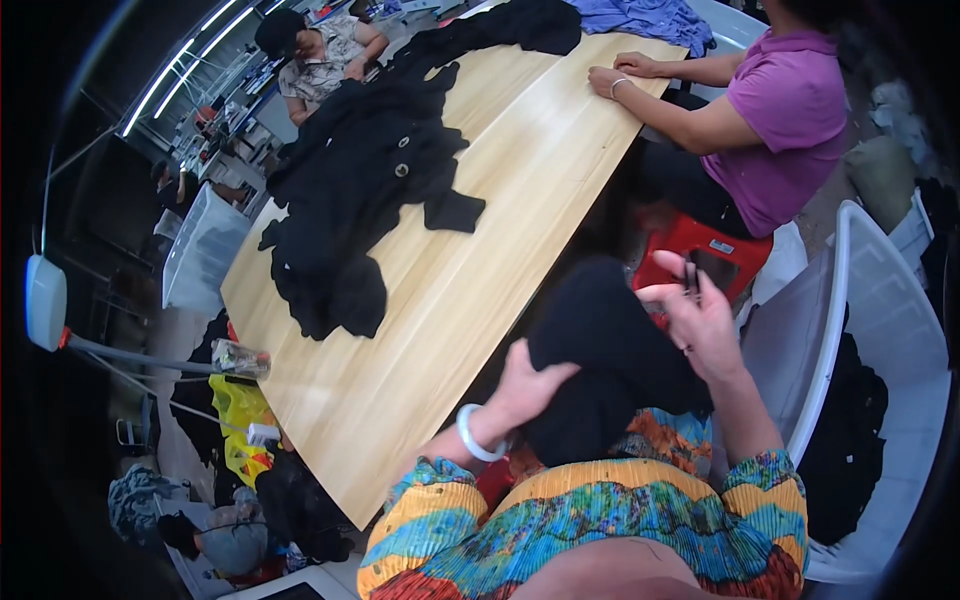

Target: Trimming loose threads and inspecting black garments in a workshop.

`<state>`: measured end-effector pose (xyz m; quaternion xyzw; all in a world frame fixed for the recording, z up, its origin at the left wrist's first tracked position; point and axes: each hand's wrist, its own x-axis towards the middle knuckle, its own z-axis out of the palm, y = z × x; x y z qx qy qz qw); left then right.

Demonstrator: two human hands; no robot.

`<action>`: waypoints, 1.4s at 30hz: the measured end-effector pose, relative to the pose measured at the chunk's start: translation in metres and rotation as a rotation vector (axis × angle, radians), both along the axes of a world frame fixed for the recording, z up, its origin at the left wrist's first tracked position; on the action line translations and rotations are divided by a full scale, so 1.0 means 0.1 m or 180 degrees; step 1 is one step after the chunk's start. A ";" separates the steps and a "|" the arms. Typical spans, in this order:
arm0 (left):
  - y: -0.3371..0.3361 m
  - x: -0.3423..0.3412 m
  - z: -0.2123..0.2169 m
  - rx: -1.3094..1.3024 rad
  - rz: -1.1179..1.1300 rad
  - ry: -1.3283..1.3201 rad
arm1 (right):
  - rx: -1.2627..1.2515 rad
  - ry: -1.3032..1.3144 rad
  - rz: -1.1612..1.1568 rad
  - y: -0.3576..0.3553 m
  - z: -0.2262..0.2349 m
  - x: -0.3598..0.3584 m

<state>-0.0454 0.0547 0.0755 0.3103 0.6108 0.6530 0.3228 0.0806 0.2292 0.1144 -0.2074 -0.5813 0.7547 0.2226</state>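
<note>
Garment (610, 350) in the lap, between left hand (525, 385) and right hand (700, 320); counter (470, 280) ahead-left, bearing a clothes pile (360, 190); bin (860, 330) at right

Brightness: moderate and even over the bench (440, 300), whose pale wood is the brightest broad surface.
Light source: long ceiling tube lights (165, 75) far beyond the bench's left end, blown out to white streaks.
Glare: a soft sheen on the bench top near the black cloth pile (360, 190); no hard hot spots.
Shadows: faint and diffuse beside the pile; deep shade under the bench.
Dark detail: the black garment (600, 350) in the hands (700, 320) shows almost no folds, crushed to flat black.
Distortion: strong fisheye; the bench's straight edges bow, and black vignette fills the corners.
Sharpness: fair at centre, softer and smeared toward the rim, with slight blur on the fingers.
</note>
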 end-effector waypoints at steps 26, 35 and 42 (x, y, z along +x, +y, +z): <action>2.39 -1.64 -0.46 -0.1229 -0.1309 0.1814 | -0.0175 -0.0720 -0.1815 0.22 -0.56 1.04; 2.32 0.37 -0.85 -0.0399 -0.3508 0.1929 | 0.0997 -0.1543 -0.3443 0.56 -0.77 2.70; 2.49 2.29 -0.32 0.1249 -0.3807 0.3131 | 0.0446 -0.4448 -0.5053 0.85 -1.60 5.00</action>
